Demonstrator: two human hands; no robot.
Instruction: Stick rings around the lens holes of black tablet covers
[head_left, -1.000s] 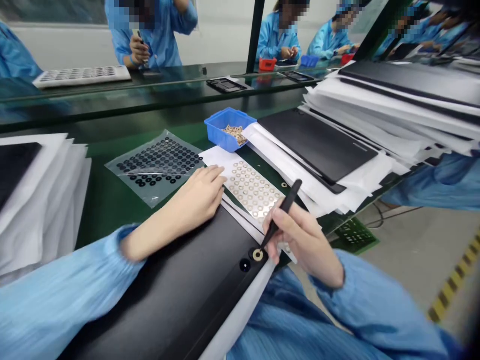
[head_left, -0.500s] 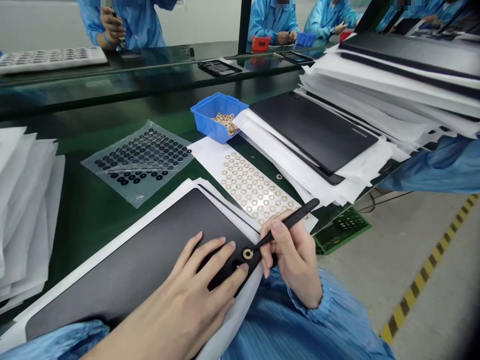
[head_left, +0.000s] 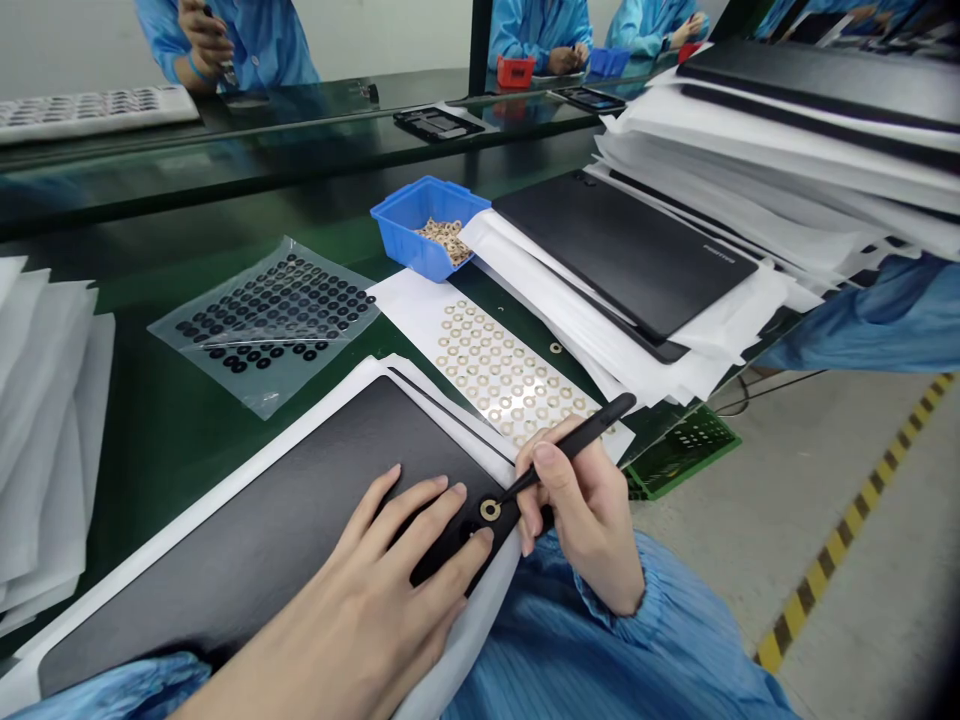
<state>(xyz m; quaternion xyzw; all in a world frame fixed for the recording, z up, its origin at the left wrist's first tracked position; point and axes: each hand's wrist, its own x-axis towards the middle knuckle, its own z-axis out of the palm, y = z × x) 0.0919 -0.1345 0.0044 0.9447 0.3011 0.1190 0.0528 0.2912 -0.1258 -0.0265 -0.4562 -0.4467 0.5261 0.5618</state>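
pinching black tweezers (head_left: 574, 450) in my right hand (head_left: 581, 510), i touch their tip to a gold ring (head_left: 490, 509) on the black panel (head_left: 262, 520) beneath my open, flat left hand (head_left: 360, 580); a sheet of matching rings (head_left: 510, 375) lies just beyond both hands.

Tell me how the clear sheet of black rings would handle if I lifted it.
The clear plastic sheet is probably floppy: it looks thin and shows a crease across it. It likely weighs little, since the rings on it are small. Its glossy film may slide easily on the shiny green bench top.
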